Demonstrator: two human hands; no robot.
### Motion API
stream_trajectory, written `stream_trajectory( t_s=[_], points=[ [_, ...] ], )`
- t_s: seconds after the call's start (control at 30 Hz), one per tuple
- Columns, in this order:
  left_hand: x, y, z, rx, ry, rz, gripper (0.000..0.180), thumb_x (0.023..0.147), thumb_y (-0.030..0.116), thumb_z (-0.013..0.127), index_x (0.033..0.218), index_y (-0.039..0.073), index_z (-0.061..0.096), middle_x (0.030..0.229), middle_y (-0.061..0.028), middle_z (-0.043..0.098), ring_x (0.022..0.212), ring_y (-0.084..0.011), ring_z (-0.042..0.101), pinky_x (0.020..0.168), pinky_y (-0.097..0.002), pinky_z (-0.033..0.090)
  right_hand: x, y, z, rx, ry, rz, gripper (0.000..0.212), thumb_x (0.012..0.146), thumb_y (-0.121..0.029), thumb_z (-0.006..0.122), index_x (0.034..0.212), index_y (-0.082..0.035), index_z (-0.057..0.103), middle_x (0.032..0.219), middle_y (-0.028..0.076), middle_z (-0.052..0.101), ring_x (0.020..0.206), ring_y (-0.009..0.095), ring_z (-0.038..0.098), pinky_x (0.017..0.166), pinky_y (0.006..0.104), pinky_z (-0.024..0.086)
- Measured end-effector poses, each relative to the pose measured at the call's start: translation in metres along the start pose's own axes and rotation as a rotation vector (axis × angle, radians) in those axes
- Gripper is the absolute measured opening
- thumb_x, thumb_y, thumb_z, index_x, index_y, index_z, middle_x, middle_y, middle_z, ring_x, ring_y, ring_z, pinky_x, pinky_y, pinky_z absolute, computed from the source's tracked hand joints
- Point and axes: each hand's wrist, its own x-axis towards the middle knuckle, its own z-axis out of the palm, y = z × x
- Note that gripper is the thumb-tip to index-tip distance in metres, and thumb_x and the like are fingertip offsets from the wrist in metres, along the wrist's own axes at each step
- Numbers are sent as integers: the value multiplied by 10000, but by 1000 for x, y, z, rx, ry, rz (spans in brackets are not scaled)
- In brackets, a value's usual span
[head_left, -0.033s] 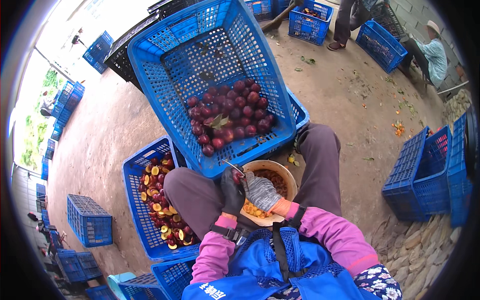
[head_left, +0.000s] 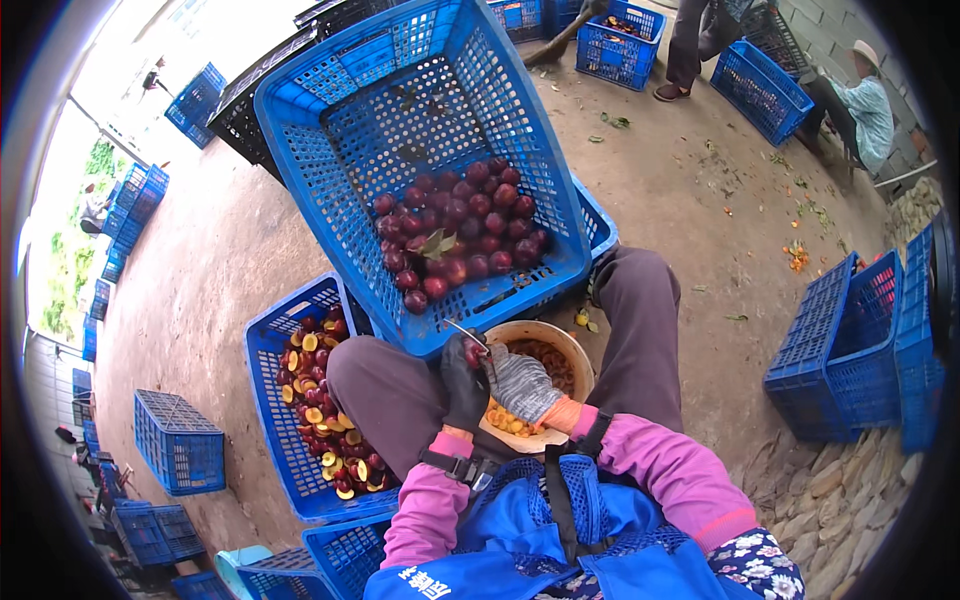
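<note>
My left hand (head_left: 463, 385), in a black glove, is closed around a dark red plum (head_left: 474, 352). Against it, my right hand (head_left: 525, 382), in a grey knit glove, grips a thin-bladed knife (head_left: 463, 330) whose blade sticks out up and left past the plum; its handle is hidden. Below both hands, between my knees, stands a round pale bucket (head_left: 577, 350) with brown and yellow plum pits or scraps inside. Just beyond, a tilted blue crate (head_left: 545, 170) holds whole plums (head_left: 465, 225) and a leaf. Left of my knee, another blue crate (head_left: 262, 400) contains halved plums (head_left: 325, 420) with yellow flesh.
Blue crates (head_left: 180, 440) stand on the left and more (head_left: 840, 345) on the right. A broom (head_left: 555, 45) rests on the floor at the back. One person (head_left: 690, 50) stands there; another (head_left: 865, 115) sits by the wall. Leaves and fruit scraps (head_left: 797, 257) litter the concrete.
</note>
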Motion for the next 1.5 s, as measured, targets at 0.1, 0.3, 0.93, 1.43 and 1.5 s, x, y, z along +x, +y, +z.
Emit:
stream_trajectory(
  t_s=[0.1,0.3,0.93,1.43,1.5],
  points=[
    [3,20,0,-92,-6,-156,181,742,-65,463,906,6,498,775,-63,499,701,-172,496,641,-249,404,-4,6,11,-9,18,-9,288,854,-254,475,931,24,482,504,168,513,425,322,517,408,440,397],
    [-16,-20,-11,-97,-43,-112,436,785,-50,491,1192,-31,335,1026,-108,512,894,-182,525,770,-268,443,1,-7,13,3,-22,27,266,859,-247,466,940,5,489,520,168,521,453,335,529,429,447,409],
    [2,16,-14,85,-23,33,418,720,-44,501,1129,-26,418,897,-155,567,839,-265,578,755,-326,450,3,3,23,-68,33,-76,206,879,-197,413,938,-15,490,565,159,541,452,314,533,414,410,406],
    [0,-1,-9,-993,77,-499,458,802,150,601,1173,56,351,995,-78,515,875,-194,537,794,-315,468,1,-5,-43,233,1,-625,155,829,-74,437,924,30,503,857,223,532,725,300,533,570,391,430],
    [8,15,-15,-1626,175,-817,724,766,-3,617,1331,104,176,1074,-106,457,916,-175,506,813,-313,476,-10,25,-11,-3,-26,-511,192,812,-78,471,971,17,525,897,197,542,760,290,543,617,368,446]
  ],
)
